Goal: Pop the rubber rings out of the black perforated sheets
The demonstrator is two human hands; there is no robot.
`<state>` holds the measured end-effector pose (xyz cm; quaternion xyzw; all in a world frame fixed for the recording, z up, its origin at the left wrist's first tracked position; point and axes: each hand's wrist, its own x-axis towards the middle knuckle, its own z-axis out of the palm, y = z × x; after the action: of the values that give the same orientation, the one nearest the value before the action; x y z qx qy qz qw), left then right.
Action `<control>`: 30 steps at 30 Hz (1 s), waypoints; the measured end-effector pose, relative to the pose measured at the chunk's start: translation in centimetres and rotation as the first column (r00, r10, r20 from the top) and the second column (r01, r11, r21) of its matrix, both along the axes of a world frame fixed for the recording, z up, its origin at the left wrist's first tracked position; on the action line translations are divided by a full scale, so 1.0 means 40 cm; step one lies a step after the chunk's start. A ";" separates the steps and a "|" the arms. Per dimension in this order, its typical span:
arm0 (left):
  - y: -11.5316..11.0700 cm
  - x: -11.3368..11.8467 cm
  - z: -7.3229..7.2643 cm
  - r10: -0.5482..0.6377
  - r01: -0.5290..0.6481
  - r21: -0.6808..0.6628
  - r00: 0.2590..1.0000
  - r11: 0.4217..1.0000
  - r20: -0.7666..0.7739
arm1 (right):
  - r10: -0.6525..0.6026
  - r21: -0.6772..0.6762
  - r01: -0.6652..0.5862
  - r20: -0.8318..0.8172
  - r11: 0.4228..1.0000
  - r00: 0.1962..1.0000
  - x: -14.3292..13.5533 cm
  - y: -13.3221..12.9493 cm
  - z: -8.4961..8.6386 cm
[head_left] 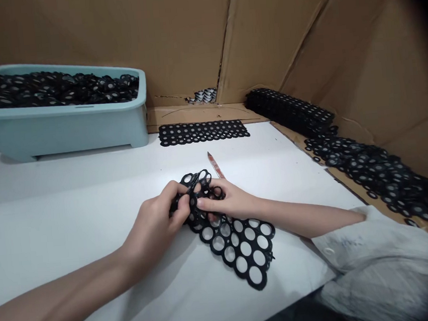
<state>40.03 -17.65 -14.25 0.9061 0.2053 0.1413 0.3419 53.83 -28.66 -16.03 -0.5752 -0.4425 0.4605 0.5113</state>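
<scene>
Left hand (162, 212): reaches in from the lower left, forearm slanting up and inward over the white tabletop (72, 213), back of the hand up, thumb and index finger bent together. It pinches the bunched upper end of a black perforated sheet (246, 249).

Right hand (227, 199): comes in from the right, forearm nearly level and angled slightly down toward its grey sleeve (379, 251). Thumb lies across the front of the bunched portion, pointing toward the left hand; the other fingers are partly hidden by the material. It grasps the same sheet, close beside the left hand.

Sheet: located at the middle of the tabletop, gathered between both hands, its flatter part with rows of round holes extending toward the near edge.

Surroundings: a red-brown pointed tool (215, 165) lies just beyond the right hand. Farther back, a flat perforated strip (204, 132) lies right of a light-blue tub (91, 126) filled with black ring pieces (61, 89).
</scene>
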 end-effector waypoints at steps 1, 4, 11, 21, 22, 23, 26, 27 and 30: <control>-0.002 0.000 -0.002 -0.006 0.006 -0.022 1.000 1.000 -0.012 | 0.015 -0.008 -0.015 -0.001 1.000 1.000 -0.001 0.000 0.000; -0.006 0.000 -0.009 -0.045 0.042 -0.080 0.999 0.996 -0.029 | 0.053 -0.029 -0.054 -0.025 0.998 0.998 -0.008 0.002 0.000; -0.006 0.002 -0.014 -0.061 0.055 -0.133 0.998 0.990 -0.036 | 0.062 -0.004 -0.063 -0.037 0.998 0.997 -0.018 0.002 -0.004; -0.010 0.002 -0.014 -0.098 0.092 -0.238 0.995 0.967 -0.015 | 0.063 -0.047 -0.065 -0.035 0.997 0.997 -0.027 0.001 0.009; -0.010 0.003 -0.015 -0.085 0.082 -0.232 0.996 0.969 -0.002 | 0.074 -0.041 -0.075 -0.033 0.996 0.997 -0.027 0.001 0.008; -0.010 0.004 -0.016 -0.076 0.075 -0.228 0.997 0.971 0.008 | 0.081 -0.031 -0.082 -0.030 0.996 0.996 -0.026 0.001 0.007; -0.008 0.006 -0.018 -0.072 0.075 -0.229 0.997 0.971 0.020 | 0.096 -0.014 -0.096 -0.019 0.995 0.995 -0.023 0.002 0.003; -0.007 0.007 -0.018 -0.071 0.074 -0.233 0.997 0.970 0.018 | 0.100 -0.013 -0.101 -0.016 0.995 0.995 -0.022 0.003 0.002; 0.000 0.007 -0.015 -0.044 0.047 -0.256 0.999 0.966 0.018 | 0.113 -0.010 -0.114 -0.025 0.993 0.993 -0.018 0.002 0.003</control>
<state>40.32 -17.66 -14.85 0.8581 0.1988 0.1110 0.4603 53.12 -28.56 -15.90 -0.5462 -0.4657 0.4982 0.4864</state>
